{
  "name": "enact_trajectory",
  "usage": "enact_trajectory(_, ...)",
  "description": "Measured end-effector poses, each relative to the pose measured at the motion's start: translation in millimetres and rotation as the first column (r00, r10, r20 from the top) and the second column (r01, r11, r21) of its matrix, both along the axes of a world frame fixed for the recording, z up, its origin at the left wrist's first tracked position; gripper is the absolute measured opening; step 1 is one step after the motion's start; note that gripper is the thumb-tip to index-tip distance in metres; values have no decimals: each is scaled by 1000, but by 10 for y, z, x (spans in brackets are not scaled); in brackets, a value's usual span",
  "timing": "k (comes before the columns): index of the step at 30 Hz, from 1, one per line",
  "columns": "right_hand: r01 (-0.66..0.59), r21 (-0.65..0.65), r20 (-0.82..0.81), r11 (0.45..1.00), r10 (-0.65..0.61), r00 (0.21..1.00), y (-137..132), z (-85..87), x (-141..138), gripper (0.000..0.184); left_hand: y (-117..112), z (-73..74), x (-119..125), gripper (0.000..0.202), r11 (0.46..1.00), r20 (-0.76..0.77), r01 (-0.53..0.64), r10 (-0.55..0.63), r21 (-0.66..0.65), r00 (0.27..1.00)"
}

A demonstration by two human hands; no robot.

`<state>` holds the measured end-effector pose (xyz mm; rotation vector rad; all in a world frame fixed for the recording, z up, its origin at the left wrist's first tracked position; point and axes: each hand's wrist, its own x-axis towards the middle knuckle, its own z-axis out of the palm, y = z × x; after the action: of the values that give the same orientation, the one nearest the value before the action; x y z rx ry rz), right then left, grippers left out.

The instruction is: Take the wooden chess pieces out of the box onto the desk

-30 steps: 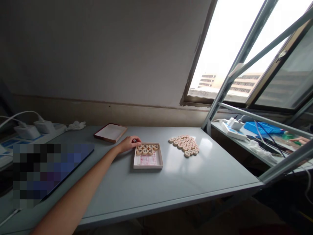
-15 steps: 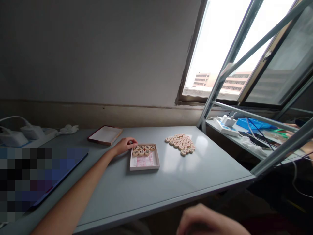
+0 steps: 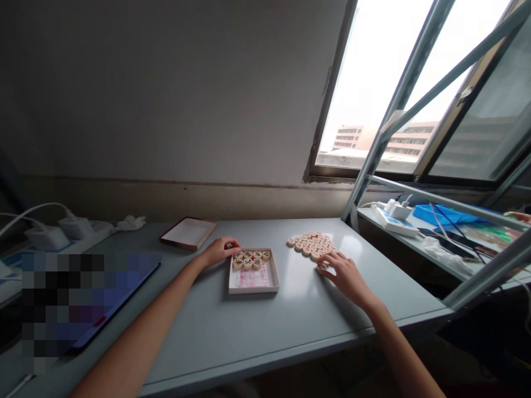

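Note:
A shallow white box [image 3: 253, 286] sits mid-table, with several round wooden chess pieces [image 3: 251, 258] in rows along its far side and a pink printed sheet on its floor. My left hand [image 3: 218, 251] rests at the box's far left corner, its fingers curled against the rim. To the right lies a cluster of loose wooden pieces [image 3: 311, 244] on the table. My right hand [image 3: 344, 273] reaches to the near edge of that cluster, its fingertips on a piece there.
The grey table [image 3: 290, 315] ends at a front edge close to me. A red-edged box lid [image 3: 188, 232] lies behind the box. A dark blue pad [image 3: 99, 301] lies at left, chargers [image 3: 62, 229] beyond. Window frame bars [image 3: 390, 132] and a cluttered shelf [image 3: 415, 226] stand at right.
My right hand has come up from below the table edge and reached the loose pieces. My left hand has stayed at the box corner.

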<state>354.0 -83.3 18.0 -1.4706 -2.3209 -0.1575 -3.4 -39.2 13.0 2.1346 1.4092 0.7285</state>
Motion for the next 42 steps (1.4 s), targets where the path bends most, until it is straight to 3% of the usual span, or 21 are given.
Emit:
enact_trajectory(4,-132,-135,-72,982,123,990,-47,117,-107,8,18,-27,-12,32,1000,15,-14,14,-8,1000)
enact_trajectory(9,-349,-154,-307,925,291,906,-64,257,-629,17,42,-57,-28,30,1000,30,11,-11,-1,999)
enact_trajectory(13,-422,-141,-233,896,384,893,13,270,-1072,14,32,-44,-23,31,1000,18,-4,4,5,1000)
enact_trajectory(17,-382,-148,-157,912,360,920,106,215,-1232,9,22,-30,-12,30,1000,18,-7,7,1,1000)
enact_trajectory(22,-286,-47,-97,957,281,955,161,95,-1211,4,19,-33,-21,30,1000,3,0,0,10,1000)
enact_trajectory(26,-175,44,-10,984,176,984,165,44,-1219,9,19,-50,-40,31,1000,-4,13,-13,27,1000)
enact_trajectory(30,-166,34,-21,986,167,986,149,74,-1204,13,4,-53,-20,29,999,-33,9,-8,34,999)
enact_trajectory(33,-190,52,-37,980,192,981,128,107,-1164,13,-58,74,8,28,995,-102,-63,71,79,992)
enact_trajectory(37,-225,135,-53,965,234,971,98,107,-1143,17,-284,484,-141,22,913,-233,-286,357,290,905)
enact_trajectory(40,-290,197,-10,937,297,955,68,95,-1176,20,-637,747,-544,23,812,-215,-433,538,391,815)
enact_trajectory(42,-339,239,15,910,346,938,42,95,-1214,23,-937,779,-935,23,735,-267,-530,660,422,703)
